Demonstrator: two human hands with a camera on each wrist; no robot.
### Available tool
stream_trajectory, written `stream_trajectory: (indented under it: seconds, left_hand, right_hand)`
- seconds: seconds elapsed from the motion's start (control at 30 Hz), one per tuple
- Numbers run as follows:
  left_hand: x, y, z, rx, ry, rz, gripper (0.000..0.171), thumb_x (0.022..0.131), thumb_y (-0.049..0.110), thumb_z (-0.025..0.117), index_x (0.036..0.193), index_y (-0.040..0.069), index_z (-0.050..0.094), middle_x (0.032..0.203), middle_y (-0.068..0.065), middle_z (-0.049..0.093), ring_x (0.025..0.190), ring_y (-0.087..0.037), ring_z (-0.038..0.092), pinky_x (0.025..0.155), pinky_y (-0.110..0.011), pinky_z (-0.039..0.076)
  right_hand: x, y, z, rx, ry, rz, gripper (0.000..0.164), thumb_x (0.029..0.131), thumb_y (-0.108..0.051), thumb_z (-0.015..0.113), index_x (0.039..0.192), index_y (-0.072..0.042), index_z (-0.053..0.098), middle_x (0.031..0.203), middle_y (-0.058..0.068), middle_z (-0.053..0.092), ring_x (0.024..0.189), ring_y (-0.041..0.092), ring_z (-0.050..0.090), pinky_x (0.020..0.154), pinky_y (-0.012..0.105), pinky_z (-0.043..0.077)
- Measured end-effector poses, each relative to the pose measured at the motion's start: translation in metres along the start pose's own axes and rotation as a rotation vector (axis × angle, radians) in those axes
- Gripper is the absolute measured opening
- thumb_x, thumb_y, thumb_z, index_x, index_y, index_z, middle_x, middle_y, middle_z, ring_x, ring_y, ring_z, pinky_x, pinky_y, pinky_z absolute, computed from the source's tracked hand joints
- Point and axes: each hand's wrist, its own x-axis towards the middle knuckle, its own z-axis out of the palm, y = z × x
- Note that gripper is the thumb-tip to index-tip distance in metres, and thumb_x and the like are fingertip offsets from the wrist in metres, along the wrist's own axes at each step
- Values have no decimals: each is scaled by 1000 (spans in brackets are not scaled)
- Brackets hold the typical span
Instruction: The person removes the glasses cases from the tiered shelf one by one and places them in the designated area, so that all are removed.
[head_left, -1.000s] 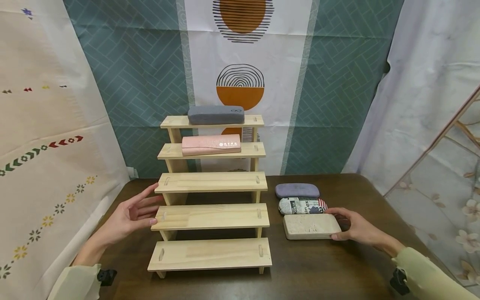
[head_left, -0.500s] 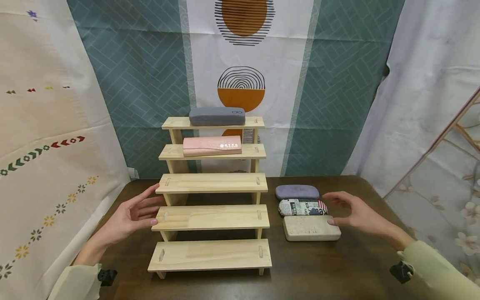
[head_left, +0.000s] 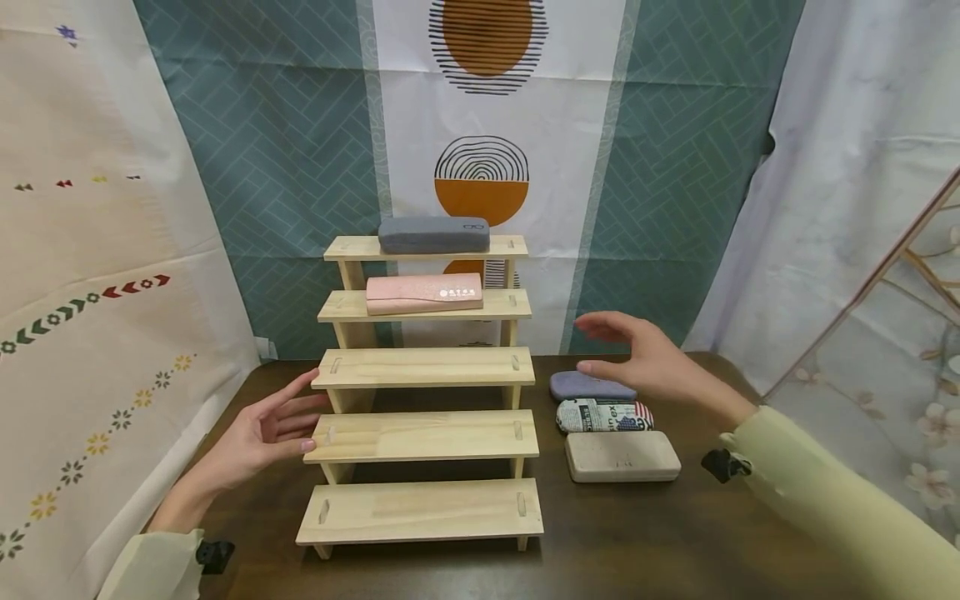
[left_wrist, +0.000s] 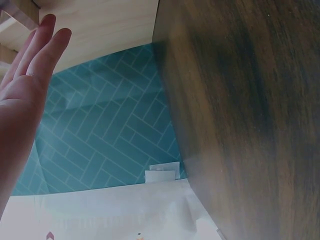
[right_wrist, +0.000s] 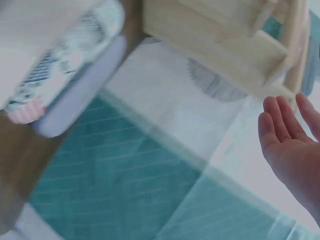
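A five-tier-looking wooden step rack [head_left: 427,367] stands on the table. My left hand [head_left: 255,433] is at its left side, fingers extended, with thumb and index fingertips right at the board ends. The right hand [head_left: 648,358] is raised with nothing in it, fingers loosely bent and thumb apart, overlapping a purple glasses case [head_left: 573,385] in the head view. Nearer the front lie a newsprint-patterned glasses case [head_left: 604,415] and a cream one [head_left: 622,457]. A grey glasses case [head_left: 433,236] rests on the top board, and a pink one [head_left: 423,294] on the board below.
The dark wooden table [head_left: 630,533] extends in front of the rack and to both sides. Behind it hangs a teal and white patterned curtain [head_left: 682,167]. Light cloths hang on the left [head_left: 112,292] and right sides.
The right hand has left the cream glasses case, rising and moving left toward the rack with nothing held. My left hand has stayed put. The glasses cases keep their places.
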Motion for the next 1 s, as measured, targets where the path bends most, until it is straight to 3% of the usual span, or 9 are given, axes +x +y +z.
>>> stream_trajectory:
  seconds: [0.17, 0.43, 0.63, 1.0]
  left_hand:
    - [0, -1, 1, -13, -1, 19, 94, 92, -18, 70, 169, 6, 21, 157, -21, 48, 133, -19, 60, 98, -32, 56]
    - [0, -3, 0, -15, 1, 18, 95, 91, -18, 71, 169, 6, 21, 157, -10, 50, 133, -18, 60, 97, -31, 55]
    - [1, -2, -1, -2, 5, 19, 94, 91, -17, 71, 168, 6, 22, 157, -18, 48, 133, -19, 60, 98, -33, 55]
    - [1, 0, 0, 11, 11, 12, 94, 91, -16, 72, 168, 6, 24, 153, -37, 43, 132, -18, 61, 98, -34, 56]
  right_hand:
    - [32, -17, 8, 25, 17, -58, 61, 95, -23, 82, 149, -9, 57, 145, 9, 60, 131, 32, 57, 111, 51, 43]
    - [78, -35, 21, 2, 20, -90, 64, 93, -21, 84, 149, -5, 57, 145, 14, 59, 127, 30, 57, 111, 48, 43]
    - [108, -40, 34, -11, -3, -99, 67, 94, -22, 82, 152, -3, 53, 149, 15, 57, 132, 32, 56, 113, 48, 42]
    - [145, -51, 56, -33, -28, -75, 72, 92, -23, 84, 152, -1, 52, 148, 16, 57, 134, 35, 56, 114, 46, 42]
